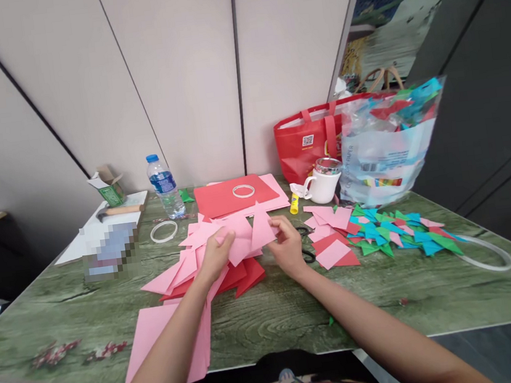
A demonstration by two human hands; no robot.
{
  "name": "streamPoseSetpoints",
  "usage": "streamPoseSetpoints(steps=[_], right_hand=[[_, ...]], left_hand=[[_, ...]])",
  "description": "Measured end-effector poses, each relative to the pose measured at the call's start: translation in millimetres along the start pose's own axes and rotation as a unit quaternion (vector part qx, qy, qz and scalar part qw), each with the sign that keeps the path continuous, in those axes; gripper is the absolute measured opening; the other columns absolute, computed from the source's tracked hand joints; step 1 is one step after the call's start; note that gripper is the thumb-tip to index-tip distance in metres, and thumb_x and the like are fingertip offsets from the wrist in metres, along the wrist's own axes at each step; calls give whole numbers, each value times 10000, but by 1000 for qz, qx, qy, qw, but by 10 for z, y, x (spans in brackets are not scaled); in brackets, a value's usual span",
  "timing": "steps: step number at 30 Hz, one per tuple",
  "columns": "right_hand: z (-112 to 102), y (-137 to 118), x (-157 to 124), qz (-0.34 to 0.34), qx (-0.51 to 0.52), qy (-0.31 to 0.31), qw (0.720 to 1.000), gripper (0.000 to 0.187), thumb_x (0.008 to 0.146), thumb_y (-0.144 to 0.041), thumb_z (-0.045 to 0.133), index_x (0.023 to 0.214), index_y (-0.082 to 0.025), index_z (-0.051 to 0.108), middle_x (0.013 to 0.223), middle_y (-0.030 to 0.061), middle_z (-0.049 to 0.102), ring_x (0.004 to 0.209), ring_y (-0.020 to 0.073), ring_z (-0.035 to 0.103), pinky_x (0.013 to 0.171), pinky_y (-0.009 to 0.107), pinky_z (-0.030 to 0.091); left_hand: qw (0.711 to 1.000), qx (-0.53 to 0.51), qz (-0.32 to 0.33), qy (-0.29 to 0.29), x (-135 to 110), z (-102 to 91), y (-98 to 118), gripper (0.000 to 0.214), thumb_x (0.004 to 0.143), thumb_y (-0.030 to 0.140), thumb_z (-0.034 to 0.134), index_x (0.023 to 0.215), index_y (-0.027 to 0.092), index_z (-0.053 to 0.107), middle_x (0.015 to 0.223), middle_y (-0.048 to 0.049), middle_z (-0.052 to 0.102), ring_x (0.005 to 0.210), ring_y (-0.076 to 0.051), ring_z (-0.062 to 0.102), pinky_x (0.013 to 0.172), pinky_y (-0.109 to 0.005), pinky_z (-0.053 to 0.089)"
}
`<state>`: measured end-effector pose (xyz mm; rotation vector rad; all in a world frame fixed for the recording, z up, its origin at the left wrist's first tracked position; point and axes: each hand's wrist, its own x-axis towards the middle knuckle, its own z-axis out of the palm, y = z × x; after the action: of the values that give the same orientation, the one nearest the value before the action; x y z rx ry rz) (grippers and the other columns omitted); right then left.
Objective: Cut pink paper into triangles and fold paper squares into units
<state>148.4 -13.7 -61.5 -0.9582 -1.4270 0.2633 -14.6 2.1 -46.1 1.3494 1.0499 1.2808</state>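
Pinched in my left hand [216,257] is a folded pink paper piece [238,236], held above the heap. My right hand [287,247] grips a pointed pink paper triangle [260,227] by its right side, close beside the first piece. Beneath both hands lies a loose heap of pink paper pieces [166,279], with red paper pieces [250,277] under it. Pink sheets [147,335] are stacked under my left forearm. Black scissor handles [309,256] show just right of my right hand; the blades are hidden.
Red sheets [219,197] with a tape roll [243,191] lie at the back. Right stand a white mug [322,183], glue stick [293,203], red bag [294,149] and plastic bag [377,161], near coloured paper pieces [384,231]. Left are a bottle [167,193] and hammer [120,210].
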Motion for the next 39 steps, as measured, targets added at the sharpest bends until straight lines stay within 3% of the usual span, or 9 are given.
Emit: streamPoseSetpoints(steps=[6, 10, 17, 23, 26, 30, 33, 37, 39], right_hand=[[-13, -31, -28, -124, -62, -145, 980, 253, 783, -79, 426, 907, -216, 599, 857, 44, 616, 854, 180, 554, 779, 312, 450], [10, 26, -59, -132, -102, -160, 973, 268, 776, -64, 423, 908, -206, 608, 865, 54, 615, 870, 188, 541, 780, 315, 448], [38, 56, -58, -147, -80, -163, 972, 145, 781, -141, 505, 872, -208, 596, 849, 58, 594, 918, 213, 505, 824, 380, 432], [38, -8, -42, -75, -21, -151, 985, 233, 781, -142, 489, 996, -203, 554, 1153, 102, 481, 1121, 216, 446, 948, 390, 369], [48, 0, -48, -13, 2, -127, 992, 200, 755, -184, 546, 954, -191, 547, 1132, 100, 516, 1109, 224, 466, 934, 377, 373], [67, 69, -57, 85, 41, -114, 989, 104, 740, -249, 582, 818, -183, 562, 840, 36, 613, 824, 191, 578, 773, 320, 444], [63, 103, -48, 129, 68, -110, 983, 139, 727, -287, 600, 809, -176, 596, 824, 32, 637, 783, 189, 591, 750, 311, 447], [72, 111, -37, 144, 90, -106, 980, 195, 718, -318, 606, 856, -181, 611, 898, 42, 649, 861, 202, 591, 812, 329, 433], [99, 136, -34, 164, 121, -88, 975, 203, 728, -342, 588, 856, -184, 590, 874, 38, 644, 849, 194, 590, 798, 327, 445]], left_hand=[[990, -81, -93, -66, -37, 33, 34, 351, 714, 509, 572, 799, 175, 637, 703, -60, 684, 629, -211, 632, 544, -309, 488], [966, -168, -153, -119, -34, 25, 37, 464, 749, 598, 461, 810, 173, 637, 737, -91, 690, 721, -236, 652, 578, -329, 505], [962, -140, -119, -200, -67, -10, 49, 325, 687, 297, 675, 966, 135, 636, 890, -79, 692, 871, -227, 615, 750, -326, 475], [960, -133, -149, -198, -68, -4, 4, 363, 665, 245, 682, 1006, 132, 633, 865, -82, 690, 833, -235, 616, 737, -342, 465], [965, -119, -142, -186, -62, 17, -4, 365, 684, 276, 658, 1013, 120, 630, 885, -99, 679, 838, -243, 610, 719, -343, 467], [994, -36, -27, -98, -43, 13, 21, 503, 649, 242, 688, 1130, 151, 571, 989, -94, 644, 900, -231, 583, 738, -315, 462], [997, 37, 62, -34, -46, 5, 68, 624, 641, 214, 692, 1233, 219, 493, 1051, -63, 625, 900, -206, 572, 742, -286, 453], [991, 57, 54, -105, -66, 23, 84, 325, 709, 235, 619, 1029, 193, 665, 936, -62, 676, 851, -209, 578, 701, -280, 449], [994, 36, 19, -99, -62, 32, 64, 244, 702, 235, 620, 921, 179, 710, 828, -59, 693, 748, -189, 584, 632, -266, 444]])
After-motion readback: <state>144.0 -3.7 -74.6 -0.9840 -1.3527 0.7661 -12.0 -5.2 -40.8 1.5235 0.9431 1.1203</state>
